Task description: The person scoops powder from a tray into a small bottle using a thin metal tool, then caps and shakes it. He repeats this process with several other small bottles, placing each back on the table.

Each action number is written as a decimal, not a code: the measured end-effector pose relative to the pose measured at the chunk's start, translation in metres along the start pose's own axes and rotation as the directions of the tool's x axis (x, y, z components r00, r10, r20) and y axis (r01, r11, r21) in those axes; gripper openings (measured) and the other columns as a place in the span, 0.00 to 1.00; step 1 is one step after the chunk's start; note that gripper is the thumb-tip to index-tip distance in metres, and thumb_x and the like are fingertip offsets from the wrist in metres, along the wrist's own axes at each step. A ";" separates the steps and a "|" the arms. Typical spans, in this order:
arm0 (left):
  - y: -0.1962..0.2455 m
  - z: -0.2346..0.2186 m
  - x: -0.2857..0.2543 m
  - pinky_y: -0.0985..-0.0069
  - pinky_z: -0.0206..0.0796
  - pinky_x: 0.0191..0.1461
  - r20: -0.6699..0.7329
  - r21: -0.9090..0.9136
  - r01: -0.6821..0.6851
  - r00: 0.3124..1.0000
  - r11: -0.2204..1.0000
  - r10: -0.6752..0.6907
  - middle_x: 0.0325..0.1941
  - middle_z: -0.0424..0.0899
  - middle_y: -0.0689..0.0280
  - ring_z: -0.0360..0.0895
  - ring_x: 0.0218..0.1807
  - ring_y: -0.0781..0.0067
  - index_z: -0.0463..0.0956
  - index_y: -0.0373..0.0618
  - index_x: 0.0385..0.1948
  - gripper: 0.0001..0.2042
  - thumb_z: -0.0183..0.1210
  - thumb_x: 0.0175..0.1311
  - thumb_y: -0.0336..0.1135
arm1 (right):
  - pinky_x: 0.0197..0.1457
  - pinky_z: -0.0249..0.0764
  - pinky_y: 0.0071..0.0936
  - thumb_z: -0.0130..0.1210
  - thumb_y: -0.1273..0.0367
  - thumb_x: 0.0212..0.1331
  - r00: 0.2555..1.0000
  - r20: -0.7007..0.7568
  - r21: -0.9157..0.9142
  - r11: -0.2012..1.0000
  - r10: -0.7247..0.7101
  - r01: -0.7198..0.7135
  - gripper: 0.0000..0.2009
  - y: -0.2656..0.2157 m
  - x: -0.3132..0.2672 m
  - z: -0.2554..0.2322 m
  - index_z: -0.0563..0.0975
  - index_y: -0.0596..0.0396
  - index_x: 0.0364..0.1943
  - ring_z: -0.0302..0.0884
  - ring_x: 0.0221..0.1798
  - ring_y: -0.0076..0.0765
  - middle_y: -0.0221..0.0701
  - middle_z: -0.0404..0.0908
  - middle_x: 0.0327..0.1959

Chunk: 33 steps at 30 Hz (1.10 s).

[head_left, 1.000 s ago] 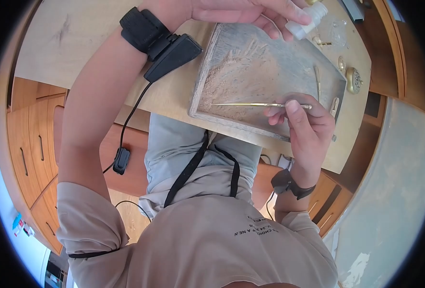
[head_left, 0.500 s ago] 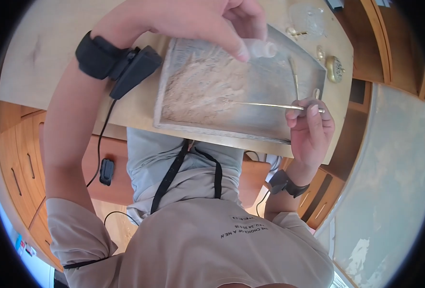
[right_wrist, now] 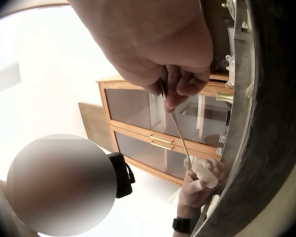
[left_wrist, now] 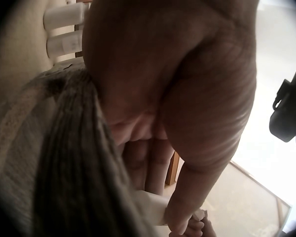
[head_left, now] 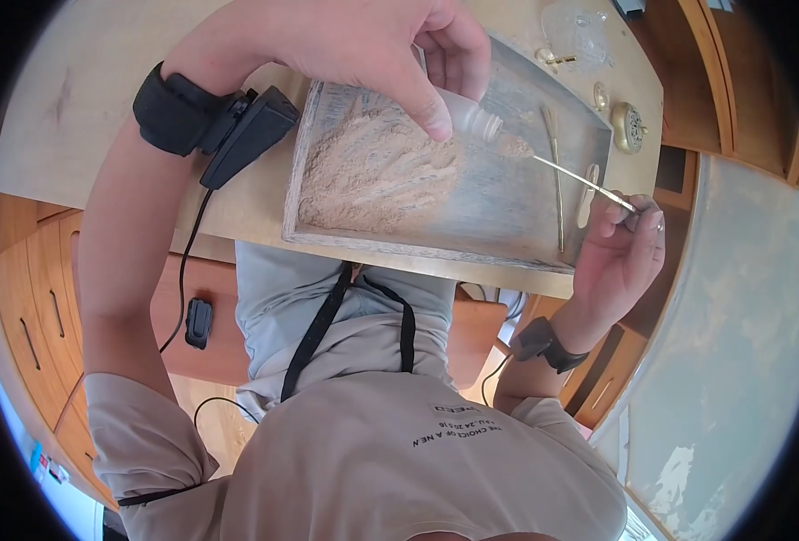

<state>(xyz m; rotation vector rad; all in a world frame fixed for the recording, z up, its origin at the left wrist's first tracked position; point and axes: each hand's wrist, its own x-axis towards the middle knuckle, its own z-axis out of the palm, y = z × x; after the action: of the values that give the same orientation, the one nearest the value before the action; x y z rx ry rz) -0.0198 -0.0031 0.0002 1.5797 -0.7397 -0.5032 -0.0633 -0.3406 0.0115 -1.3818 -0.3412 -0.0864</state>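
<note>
My left hand (head_left: pixel 372 50) holds a small white translucent bottle (head_left: pixel 464 114) over the tray, tilted on its side with its uncapped threaded mouth toward the right. My right hand (head_left: pixel 623 257) pinches the end of a long thin gold-coloured spoon (head_left: pixel 582 178) between thumb and fingers. A heap of light brown powder (head_left: pixel 514 146) covers the spoon's far end, right at the bottle's mouth. Below, more of this powder (head_left: pixel 363 185) is spread over the left half of a grey wooden tray (head_left: pixel 436 251). In the right wrist view, the spoon (right_wrist: pixel 181 136) reaches to the bottle (right_wrist: pixel 205 176).
Another thin metal tool (head_left: pixel 557 194) and a pale flat stick (head_left: pixel 586 200) lie in the tray's right side. Beyond its rim stand a pierced brass pot (head_left: pixel 629 129) and a clear glass dish (head_left: pixel 580 36). Two white containers (left_wrist: pixel 64 17) appear in the left wrist view.
The left hand has brought the bottle from beyond the tray to above its middle. The right hand has moved right, and the spoon's tip has gone from the tray's powder to the bottle's mouth.
</note>
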 end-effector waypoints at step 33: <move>0.002 -0.007 0.004 0.80 0.73 0.49 0.060 -0.143 0.051 0.997 0.988 -0.043 0.40 0.84 0.66 0.78 0.42 0.81 0.79 0.35 0.47 0.13 0.67 0.62 0.26 | 0.36 0.68 0.30 0.52 0.62 0.74 0.946 0.219 -0.109 0.958 -0.238 0.266 0.17 -0.020 0.001 -0.002 0.80 0.69 0.44 0.75 0.32 0.39 0.44 0.82 0.36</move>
<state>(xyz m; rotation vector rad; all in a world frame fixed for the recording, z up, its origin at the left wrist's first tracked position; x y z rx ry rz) -0.0127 -0.0008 0.0038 1.4552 -0.6945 -0.6249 -0.0670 -0.3465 0.0301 -1.4810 -0.6960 -0.1839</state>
